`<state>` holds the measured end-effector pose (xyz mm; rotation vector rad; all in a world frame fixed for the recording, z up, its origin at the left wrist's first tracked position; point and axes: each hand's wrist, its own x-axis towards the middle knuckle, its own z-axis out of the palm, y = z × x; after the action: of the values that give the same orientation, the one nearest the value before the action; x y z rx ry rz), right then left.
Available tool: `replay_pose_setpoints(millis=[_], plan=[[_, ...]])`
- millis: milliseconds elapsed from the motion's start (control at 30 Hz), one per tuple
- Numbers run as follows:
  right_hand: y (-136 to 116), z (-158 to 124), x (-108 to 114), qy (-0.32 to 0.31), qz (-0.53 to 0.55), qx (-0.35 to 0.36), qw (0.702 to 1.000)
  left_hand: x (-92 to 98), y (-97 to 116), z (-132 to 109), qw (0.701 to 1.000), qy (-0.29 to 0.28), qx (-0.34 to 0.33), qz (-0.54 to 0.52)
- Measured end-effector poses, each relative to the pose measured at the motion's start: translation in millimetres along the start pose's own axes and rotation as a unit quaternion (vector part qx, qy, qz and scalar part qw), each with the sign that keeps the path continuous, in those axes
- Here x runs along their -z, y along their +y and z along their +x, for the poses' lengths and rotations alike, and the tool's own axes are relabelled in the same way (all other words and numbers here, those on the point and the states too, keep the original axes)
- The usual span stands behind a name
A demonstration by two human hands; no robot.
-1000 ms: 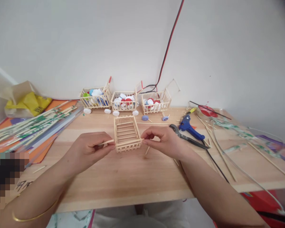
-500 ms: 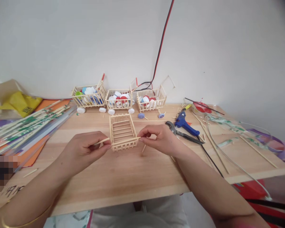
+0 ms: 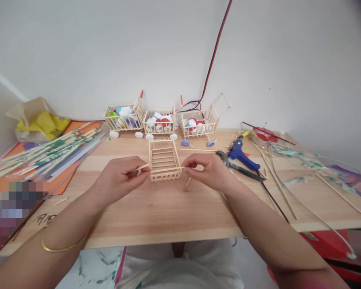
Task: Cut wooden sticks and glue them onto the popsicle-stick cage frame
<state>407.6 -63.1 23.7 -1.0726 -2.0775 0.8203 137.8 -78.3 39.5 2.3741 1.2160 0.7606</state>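
Note:
A small open basket built of thin wooden sticks [image 3: 165, 171] rests on the table between my hands. My left hand [image 3: 120, 176] is closed in a pinch on a wooden stick [image 3: 143, 166] at the basket's near left corner. At the near right corner, the thumb and index finger of my right hand [image 3: 209, 170] pinch a thin stick end beside the rim. Whether both hands hold one stick or two, I cannot tell. A loose short stick [image 3: 188, 181] lies just below my right fingertips.
Behind stand stick carts [image 3: 124, 120] filled with bottle caps, plus another stick cart [image 3: 198, 130] by two blue wheels [image 3: 185, 143]. Pliers [image 3: 240, 170] and a blue glue gun [image 3: 243, 155] lie right. Bundled sticks [image 3: 57, 154] and a yellow bag [image 3: 45, 124] are left.
The view has shifted slightly, so the table and its things appear farther right. Both hands keep their pinches at the basket's near corners, with little visible movement against it.

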Motion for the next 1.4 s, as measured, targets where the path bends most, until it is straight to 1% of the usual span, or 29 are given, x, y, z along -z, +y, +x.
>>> replay_pose_setpoints(millis=[133, 267, 333, 467, 733, 967, 1167, 1400], plan=[[-1, 0, 2, -0.009, -0.016, 0.006, 1.0, -1.5, 0, -2, 1.0, 0.008, -0.002, -0.01], [2, -2, 2, -0.018, -0.046, 0.004, 0.999, -4.3, 1, -3, 0.999, 0.028, -0.018, -0.022], [5, -2, 1, -0.015, -0.061, -0.007, 0.998, -5.7, -1, -2, 0.999, 0.027, -0.031, -0.033], [10, -3, -2, -0.009, -0.076, -0.022, 0.997, -7.2, -4, -3, 0.997, 0.03, -0.025, -0.065], [11, -3, -2, 0.0, -0.096, -0.011, 0.995, -5.7, -4, -4, 0.992, 0.017, -0.007, -0.127], [10, -3, -1, -0.005, -0.108, -0.005, 0.994, -6.3, -6, -4, 0.992, 0.012, -0.014, -0.127], [14, -4, -1, -0.009, -0.098, -0.009, 0.995, -5.1, -5, -4, 0.991, 0.006, -0.011, -0.131], [15, -4, -2, -0.009, -0.101, -0.006, 0.995, -5.3, -6, -4, 0.992, 0.012, -0.023, -0.126]])
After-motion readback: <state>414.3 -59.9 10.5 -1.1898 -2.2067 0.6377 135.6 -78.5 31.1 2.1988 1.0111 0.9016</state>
